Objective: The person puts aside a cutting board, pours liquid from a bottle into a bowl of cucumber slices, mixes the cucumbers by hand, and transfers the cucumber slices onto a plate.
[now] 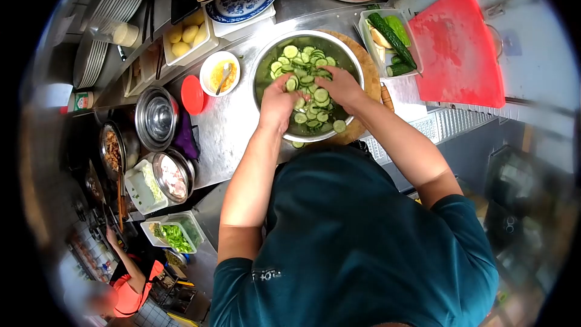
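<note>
A large steel bowl point(357, 66) holds many round cucumber slices point(321, 95) with green rims. Both of my hands are down inside it among the slices. My left hand point(278, 104) is on the bowl's left side, its fingers curled round some slices. From the right, my right hand point(340, 89) reaches in with bent fingers, also closed on slices; its fingertips are partly hidden. The bowl rests on a round wooden board point(367, 79), and one slice lies outside its near rim.
A tub at the right holds whole cucumbers point(393, 36), beside a red cutting board point(457, 54). To the left are a white bowl of yellow mixture point(220, 72), a red lid point(193, 95), steel bowls point(156, 118) and food tubs. A co-worker point(130, 290) stands at lower left.
</note>
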Demonstrator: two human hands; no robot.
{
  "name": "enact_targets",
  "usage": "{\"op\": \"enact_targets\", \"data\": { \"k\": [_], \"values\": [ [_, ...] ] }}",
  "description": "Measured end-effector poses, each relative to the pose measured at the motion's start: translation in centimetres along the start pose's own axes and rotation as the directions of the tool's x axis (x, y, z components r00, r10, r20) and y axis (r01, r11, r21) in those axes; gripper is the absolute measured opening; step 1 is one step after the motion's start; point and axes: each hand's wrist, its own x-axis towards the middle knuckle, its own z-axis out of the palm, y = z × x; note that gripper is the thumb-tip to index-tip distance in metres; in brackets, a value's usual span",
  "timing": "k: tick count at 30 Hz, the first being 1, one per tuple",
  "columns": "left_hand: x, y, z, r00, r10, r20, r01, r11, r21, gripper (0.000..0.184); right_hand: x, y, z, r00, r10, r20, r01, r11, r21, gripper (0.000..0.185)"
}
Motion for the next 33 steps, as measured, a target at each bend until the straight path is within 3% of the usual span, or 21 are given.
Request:
{"op": "enact_targets", "data": {
  "k": [1,2,4,5,8,9,12,15,20,21,24,27,30,33],
  "values": [
    [0.1,0.6,0.4,0.999,0.03,-0.023,-0.029,0.999,0.041,0.039,-0.5,-1.4,0.1,0.991,-0.116,-0.072,0.108,0.988,-0.11,0.041],
    [0.2,1.3,0.9,0.997,0.059,-0.045,-0.056,0.995,0.082,0.036,-0.6,-2.5,0.1,0.992,-0.103,-0.073,0.09,0.983,-0.162,0.04],
    [0.7,2.1,1.3,0.99,0.118,-0.081,-0.1,0.976,0.193,0.031,0.2,-3.9,-0.1,0.994,-0.077,-0.077,0.054,0.962,-0.266,0.043],
    [1.1,2.3,1.3,0.985,0.148,-0.092,-0.119,0.958,0.261,0.03,0.9,-3.8,-0.1,0.983,-0.167,-0.074,0.134,0.934,-0.33,0.049],
    [1.3,2.9,1.2,0.964,0.242,-0.113,-0.176,0.895,0.41,0.032,1.7,-4.1,-0.4,0.988,-0.148,-0.035,0.133,0.95,-0.283,0.057],
    [1.4,3.1,1.2,0.951,0.289,-0.107,-0.208,0.859,0.467,0.034,1.7,-4.1,-0.1,0.985,-0.171,-0.029,0.163,0.969,-0.184,0.053],
    [0.7,3.9,1.5,0.888,0.45,-0.092,-0.29,0.706,0.646,0.041,1.5,-4.5,-0.8,0.896,-0.445,-0.009,0.4,0.815,-0.419,0.043],
    [-1.1,5.0,2.7,0.773,0.633,-0.041,-0.387,0.522,0.76,0.043,0.5,-5.4,-0.9,0.809,-0.588,0.002,0.513,0.704,-0.491,0.034],
    [-1.9,5.0,2.7,0.517,0.832,0.2,-0.517,0.117,0.848,0.048,-0.5,-7.0,-1.1,0.857,-0.515,-0.024,0.482,0.815,-0.321,0.03],
    [-2.4,5.2,2.9,0.52,0.833,0.19,-0.503,0.119,0.856,0.047,-0.7,-7.4,-1.0,0.858,-0.512,-0.04,0.486,0.834,-0.262,0.03],
    [-3.0,5.5,3.0,0.4,0.882,0.248,-0.459,-0.042,0.887,0.047,-2.0,-8.9,-1.5,0.878,-0.472,-0.076,0.445,0.865,-0.234,0.03],
    [-3.4,5.4,3.0,0.426,0.86,0.281,-0.416,-0.089,0.905,0.048,-1.7,-8.5,-1.5,0.861,-0.493,-0.124,0.45,0.853,-0.265,0.027],
    [-2.7,4.2,2.5,0.471,0.841,0.266,-0.423,-0.05,0.905,0.05,-1.4,-7.4,-1.8,0.727,-0.686,0.019,0.633,0.659,-0.406,0.031],
    [-2.5,3.7,2.4,0.482,0.831,0.278,-0.433,-0.051,0.9,0.047,-1.9,-7.9,-1.7,0.883,-0.441,0.159,0.442,0.896,0.028,0.03]
  ]
}}
